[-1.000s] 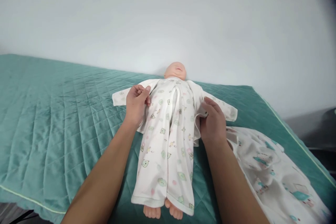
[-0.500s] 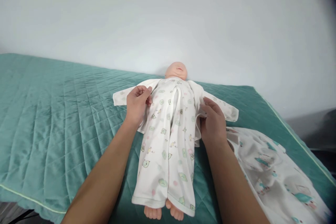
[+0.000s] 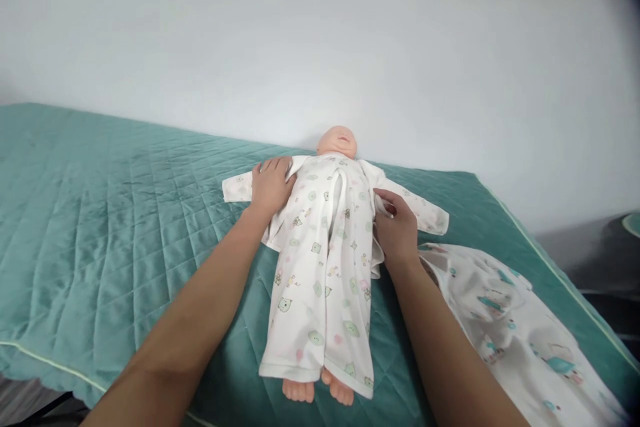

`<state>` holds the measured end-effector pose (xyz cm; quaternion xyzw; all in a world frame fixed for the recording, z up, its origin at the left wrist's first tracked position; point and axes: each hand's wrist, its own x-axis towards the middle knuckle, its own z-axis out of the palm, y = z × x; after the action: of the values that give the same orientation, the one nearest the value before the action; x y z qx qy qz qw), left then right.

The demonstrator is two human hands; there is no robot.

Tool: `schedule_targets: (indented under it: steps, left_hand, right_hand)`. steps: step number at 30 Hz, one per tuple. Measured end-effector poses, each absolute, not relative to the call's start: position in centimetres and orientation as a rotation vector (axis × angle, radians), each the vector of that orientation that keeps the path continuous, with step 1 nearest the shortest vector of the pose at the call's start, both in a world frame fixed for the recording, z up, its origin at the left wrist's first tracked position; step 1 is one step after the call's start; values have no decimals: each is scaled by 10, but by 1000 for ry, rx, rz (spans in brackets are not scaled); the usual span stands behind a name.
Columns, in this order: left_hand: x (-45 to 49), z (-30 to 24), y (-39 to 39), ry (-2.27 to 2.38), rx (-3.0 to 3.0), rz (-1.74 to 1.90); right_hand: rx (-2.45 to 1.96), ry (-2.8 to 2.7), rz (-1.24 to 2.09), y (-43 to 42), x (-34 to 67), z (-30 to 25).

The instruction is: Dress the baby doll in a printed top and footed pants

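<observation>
A baby doll (image 3: pixel 337 141) lies on its back with its head by the wall and its feet towards me. It wears a white long-sleeved baby shirt (image 3: pixel 425 209), sleeves spread out to both sides. White printed baby trousers (image 3: pixel 320 267) with a split in the middle cover its front from the chest down; the toes stick out below the hems. My left hand (image 3: pixel 271 188) lies flat on the shirt near the shoulder and sleeve at left, fingers apart. At the doll's right-hand side in view, my right hand (image 3: pixel 397 225) has its fingers closed on the shirt's side edge.
A green quilted cover (image 3: pixel 125 227) spreads under everything. Rumpled white cloth with teal prints (image 3: pixel 515 320) lies at right, beside my right forearm. Behind the doll's head rises a white wall (image 3: pixel 320 47). The cover's piped edge runs down the right side.
My left hand has gone from curled fingers to lying flat on the shirt. My right hand has moved slightly left and closed on the shirt's edge. The view has tilted up a little.
</observation>
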<state>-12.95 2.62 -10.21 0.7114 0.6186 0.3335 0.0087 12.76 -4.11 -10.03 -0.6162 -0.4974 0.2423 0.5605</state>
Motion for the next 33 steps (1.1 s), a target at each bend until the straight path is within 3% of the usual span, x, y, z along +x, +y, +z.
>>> schedule_targets:
  steps: [10,16,20,28,33]
  left_hand:
    - [-166,-101,44,2230,1646,1104]
    - [-161,-101,44,2178,1781,1052]
    - [-158,-102,43,2184,1843,1014]
    - [-159,-104,43,2177,1884,1024]
    - [-161,-104,42,2159,1948,1033]
  right_hand:
    - [-1844,-1315,16,-34,213,-97]
    - [-1418,-1694,-391,-39,166,-89]
    - [-1378,-1980,-313,-13,138,-87]
    - [-1792,-2074,-281,35,144,-88]
    - [-2073,-1759,171,59,174,-77]
